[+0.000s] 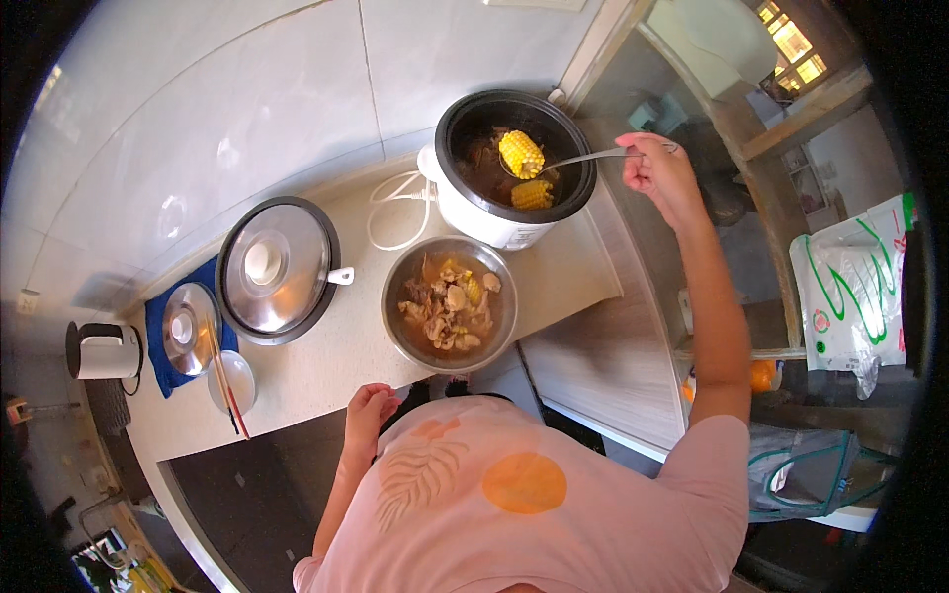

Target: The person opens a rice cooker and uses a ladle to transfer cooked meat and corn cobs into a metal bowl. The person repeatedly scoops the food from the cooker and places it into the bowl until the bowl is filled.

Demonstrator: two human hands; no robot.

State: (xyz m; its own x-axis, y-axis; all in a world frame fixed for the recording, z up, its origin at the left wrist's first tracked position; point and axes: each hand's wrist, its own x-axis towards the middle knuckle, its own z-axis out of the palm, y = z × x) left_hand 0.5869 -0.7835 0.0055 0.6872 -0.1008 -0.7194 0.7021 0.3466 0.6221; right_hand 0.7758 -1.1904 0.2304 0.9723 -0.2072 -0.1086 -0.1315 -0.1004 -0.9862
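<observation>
My right hand [656, 173] grips the handle of a metal ladle [591, 156], reaching in over the right rim of a white electric cooker with a black inner pot [518, 225]. A chunk of yellow corn [521, 154] rests on the ladle's end above dark broth. Another corn piece [534, 195] sits lower in the pot. In front of the cooker stands a steel bowl [391, 336] holding meat pieces, some corn and brownish liquid. My left hand [373, 407] is at the counter's front edge, left of the bowl, its fingers curled with nothing visible in them.
A steel lid with a black rim [280, 296] lies left of the bowl. Farther left are a smaller lid [184, 346] on a blue cloth, chopsticks [227, 385] across a white bowl [242, 371], and a kettle [104, 354]. A white cord [381, 222] lies beside the cooker.
</observation>
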